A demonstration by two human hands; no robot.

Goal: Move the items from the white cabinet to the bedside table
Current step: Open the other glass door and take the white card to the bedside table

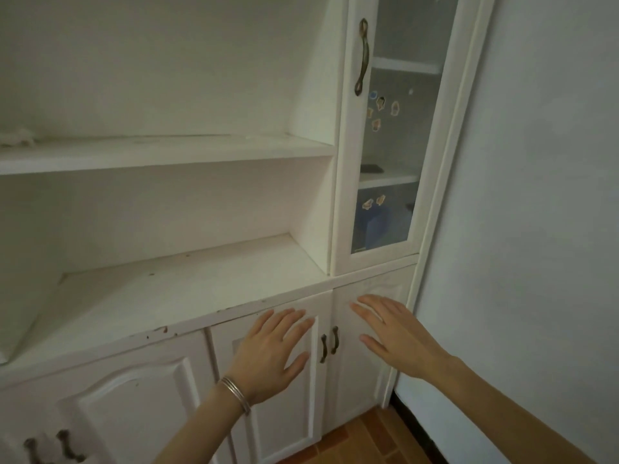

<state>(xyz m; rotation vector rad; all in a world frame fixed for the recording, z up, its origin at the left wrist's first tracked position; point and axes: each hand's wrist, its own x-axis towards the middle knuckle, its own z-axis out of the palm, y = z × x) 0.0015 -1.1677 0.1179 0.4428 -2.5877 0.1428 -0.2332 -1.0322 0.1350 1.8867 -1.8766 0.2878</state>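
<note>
White cabinet (187,289) fills the view, shelves above both hands. Left hand (271,349) and right hand (398,333) spread flat, holding nothing — either side of the paired door handles (334,339). Above the right hand, a dark item (371,169) lies behind the glass door (402,128).

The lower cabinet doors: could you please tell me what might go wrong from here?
The left hand and right hand are open near the paired handles of the closed lower doors; grabbing both at once may crowd the fingers. A dark item behind the glass door could be overlooked.
</note>
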